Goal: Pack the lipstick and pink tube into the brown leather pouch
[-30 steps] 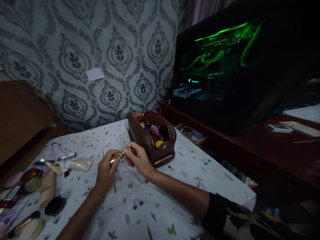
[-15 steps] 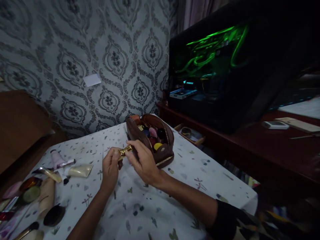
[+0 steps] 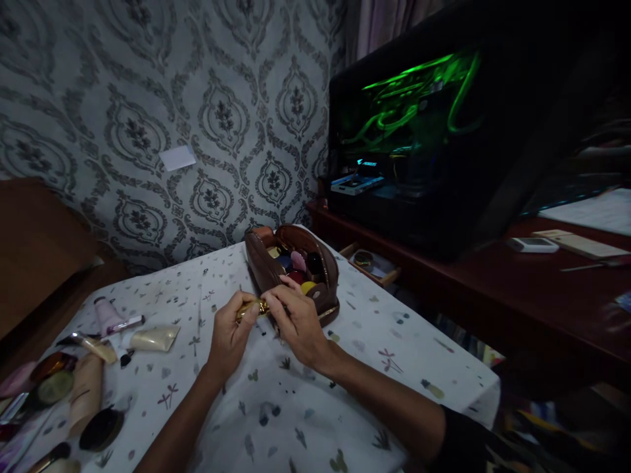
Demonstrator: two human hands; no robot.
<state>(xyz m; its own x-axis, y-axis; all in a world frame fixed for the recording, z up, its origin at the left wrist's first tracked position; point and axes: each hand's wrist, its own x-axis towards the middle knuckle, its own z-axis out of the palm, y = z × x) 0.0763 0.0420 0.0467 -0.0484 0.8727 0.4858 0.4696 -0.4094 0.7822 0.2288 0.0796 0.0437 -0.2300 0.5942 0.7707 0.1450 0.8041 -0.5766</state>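
Observation:
A small, shiny gold cosmetic tube (image 3: pixel 254 308), perhaps a lipstick, is held up between my two hands over the table. My left hand (image 3: pixel 229 335) pinches one end with thumb and fingers. Closed on the other end is my right hand (image 3: pixel 298 322), which partly hides it. Right behind my right hand stands a brown makeup bag (image 3: pixel 259 264), unzipped. Inside it lie several rounded items, among them a pink one (image 3: pixel 298 260) and a yellow one (image 3: pixel 308 287).
Cosmetics spread over the table's left side: a cream tube (image 3: pixel 156 339), a beige tube (image 3: pixel 87 393), a dark round jar (image 3: pixel 102 429). A patterned white cloth (image 3: pixel 276 420) covers the table. To the right stand an open drawer (image 3: pixel 389 278) and a dark desk (image 3: pixel 488 279) with a computer case (image 3: pixel 409 157).
Both hands have shifted slightly right with the gold tube, and my right hand now wraps more of its end. The view has turned a little.

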